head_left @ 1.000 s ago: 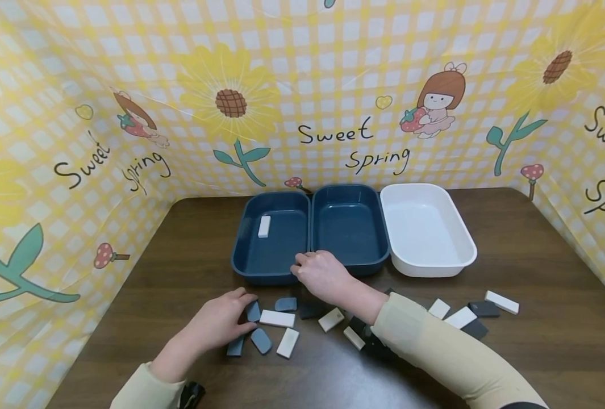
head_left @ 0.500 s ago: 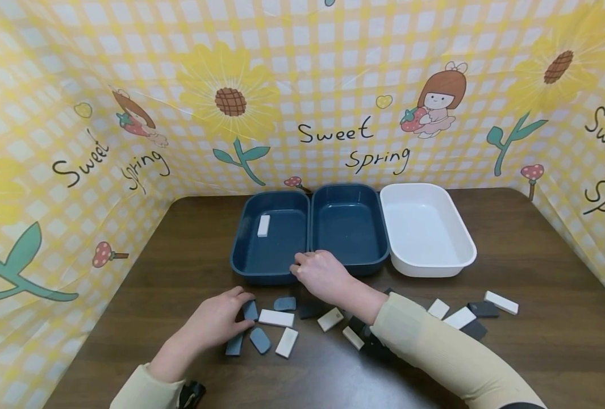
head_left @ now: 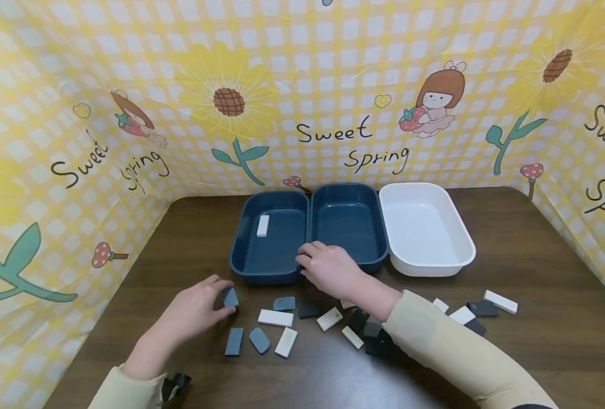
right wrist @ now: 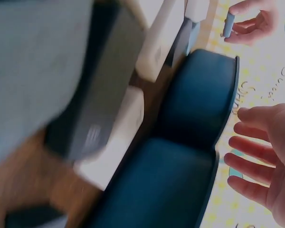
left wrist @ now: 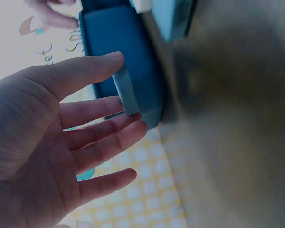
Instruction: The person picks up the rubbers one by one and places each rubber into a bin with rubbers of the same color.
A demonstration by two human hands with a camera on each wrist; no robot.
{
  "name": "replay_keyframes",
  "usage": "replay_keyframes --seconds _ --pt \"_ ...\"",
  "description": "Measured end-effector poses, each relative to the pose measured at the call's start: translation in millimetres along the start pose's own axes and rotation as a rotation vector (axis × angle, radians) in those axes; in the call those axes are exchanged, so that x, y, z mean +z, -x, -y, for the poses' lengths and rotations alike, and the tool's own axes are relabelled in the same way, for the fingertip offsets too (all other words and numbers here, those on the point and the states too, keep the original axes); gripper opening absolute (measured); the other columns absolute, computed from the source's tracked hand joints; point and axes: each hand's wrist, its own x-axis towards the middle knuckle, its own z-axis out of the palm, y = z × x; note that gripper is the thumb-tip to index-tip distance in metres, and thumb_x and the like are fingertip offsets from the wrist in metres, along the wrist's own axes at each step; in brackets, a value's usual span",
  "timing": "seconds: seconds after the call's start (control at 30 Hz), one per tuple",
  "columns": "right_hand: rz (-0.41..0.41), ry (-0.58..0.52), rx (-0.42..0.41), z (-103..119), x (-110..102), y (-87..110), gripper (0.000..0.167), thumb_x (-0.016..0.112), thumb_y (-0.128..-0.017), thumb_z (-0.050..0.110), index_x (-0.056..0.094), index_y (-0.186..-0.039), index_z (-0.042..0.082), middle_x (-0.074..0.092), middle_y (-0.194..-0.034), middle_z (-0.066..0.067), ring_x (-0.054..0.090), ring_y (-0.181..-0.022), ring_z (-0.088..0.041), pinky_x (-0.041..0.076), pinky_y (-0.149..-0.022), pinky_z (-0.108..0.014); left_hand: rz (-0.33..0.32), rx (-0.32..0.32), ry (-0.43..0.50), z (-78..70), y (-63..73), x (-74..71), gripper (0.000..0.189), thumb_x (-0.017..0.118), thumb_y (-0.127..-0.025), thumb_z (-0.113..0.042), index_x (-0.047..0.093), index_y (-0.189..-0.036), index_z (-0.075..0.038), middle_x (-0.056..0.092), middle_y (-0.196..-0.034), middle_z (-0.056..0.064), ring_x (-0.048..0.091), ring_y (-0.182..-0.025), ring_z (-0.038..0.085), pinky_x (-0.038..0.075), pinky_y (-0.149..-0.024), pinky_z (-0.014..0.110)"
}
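Note:
My left hand pinches a small blue-grey block between thumb and fingers, left of the other blocks and in front of the left bin. In the left wrist view the block spans from the thumb tip to the fingertips. My right hand hovers at the near rims where the two dark blue bins meet; its fingers are loosely bent and hold nothing in the right wrist view. One white block lies in the left dark blue bin. More blue-grey blocks lie beside my left hand.
Right of the left bin stand a second dark blue bin and a white bin. White blocks and dark blocks are scattered before them, some partly hidden by my right sleeve. A patterned cloth surrounds the table.
My left hand has drawn the blue-grey block leftward and away from the other blocks. My right hand has shifted slightly right and up, and its fingers have loosened.

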Motion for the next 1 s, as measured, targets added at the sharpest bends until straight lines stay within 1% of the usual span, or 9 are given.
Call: replay_keyframes --seconds 0.07,0.17,0.3,0.43,0.5,0.63,0.77,0.9,1.0 --pt "-0.021 -0.013 0.014 -6.5 -3.2 5.7 0.021 0.072 -0.089 0.022 0.073 -0.107 0.011 0.066 -0.110 -0.005 0.062 -0.097 -0.018 0.054 -0.077 -0.029 -0.008 -0.012 0.008 3.0 0.0 -5.7 0.045 0.080 -0.080 -0.024 0.066 -0.115 0.000 0.059 -0.093 0.004 0.048 -0.066 0.010 0.046 -0.057 0.030" --pt "-0.044 -0.023 0.035 -17.3 -9.9 16.6 0.023 0.073 -0.088 0.022 0.073 -0.107 0.009 0.066 -0.111 -0.006 0.063 -0.097 -0.019 0.054 -0.076 -0.031 -0.023 -0.009 0.006 7.0 -0.7 -15.8 0.045 0.080 -0.080 -0.023 0.065 -0.114 0.003 0.059 -0.093 0.005 0.050 -0.068 0.010 0.046 -0.057 0.031" --pt "-0.042 -0.015 0.084 -32.8 -20.9 34.2 0.026 0.075 -0.087 0.023 0.072 -0.108 0.007 0.066 -0.112 -0.007 0.063 -0.095 -0.020 0.054 -0.074 -0.031 -0.055 -0.005 -0.003 10.0 -3.7 -32.5 0.045 0.079 -0.081 -0.022 0.065 -0.114 0.004 0.060 -0.095 0.007 0.052 -0.069 0.013 0.047 -0.058 0.033" --pt "-0.031 0.016 0.125 -49.3 -27.8 54.4 0.029 0.076 -0.086 0.025 0.072 -0.108 0.006 0.066 -0.111 -0.009 0.063 -0.093 -0.022 0.055 -0.071 -0.033 -0.065 -0.010 0.007 11.1 -11.1 -49.8 0.045 0.077 -0.083 -0.024 0.064 -0.115 0.004 0.061 -0.097 0.008 0.056 -0.076 0.018 0.049 -0.062 0.039" --pt "-0.030 0.035 0.139 -57.0 -28.7 64.0 0.029 0.076 -0.085 0.025 0.072 -0.107 0.005 0.066 -0.110 -0.010 0.064 -0.091 -0.024 0.055 -0.070 -0.034 -0.053 -0.006 0.017 11.3 -17.0 -55.7 0.045 0.076 -0.084 -0.026 0.064 -0.117 0.003 0.061 -0.100 0.008 0.059 -0.082 0.021 0.050 -0.066 0.042" --pt "0.004 0.061 0.177 -68.6 -29.0 81.2 0.030 0.077 -0.085 0.024 0.071 -0.106 0.003 0.065 -0.108 -0.011 0.064 -0.090 -0.025 0.055 -0.069 -0.036 -0.037 0.016 0.031 6.9 -33.8 -62.3 0.046 0.074 -0.085 -0.027 0.063 -0.120 0.001 0.062 -0.103 0.008 0.060 -0.086 0.023 0.050 -0.068 0.043" --pt "0.022 0.062 0.197 -74.1 -27.9 92.9 0.027 0.077 -0.085 0.022 0.072 -0.103 0.003 0.066 -0.104 -0.011 0.065 -0.085 -0.025 0.056 -0.068 -0.036 -0.043 0.060 0.030 -2.7 -57.7 -67.2 0.047 0.075 -0.086 -0.027 0.062 -0.122 0.000 0.061 -0.104 0.009 0.057 -0.084 0.022 0.049 -0.069 0.041" --pt "-0.004 0.040 0.174 -75.6 -26.2 99.6 0.019 0.077 -0.084 0.018 0.073 -0.097 0.004 0.067 -0.096 -0.010 0.066 -0.077 -0.022 0.056 -0.066 -0.035 -0.038 0.113 0.019 -13.8 -85.8 -70.6 0.048 0.074 -0.086 -0.028 0.062 -0.124 -0.002 0.060 -0.105 0.009 0.055 -0.082 0.020 0.048 -0.069 0.037" --pt "-0.020 0.030 0.140 -75.1 -25.7 101.3 0.014 0.078 -0.083 0.016 0.074 -0.092 0.005 0.067 -0.089 -0.008 0.065 -0.073 -0.020 0.055 -0.065 -0.033 -0.026 0.153 0.013 -22.6 -105.0 -71.7 0.048 0.073 -0.087 -0.030 0.061 -0.125 -0.003 0.060 -0.110 0.009 0.056 -0.085 0.020 0.050 -0.072 0.037"
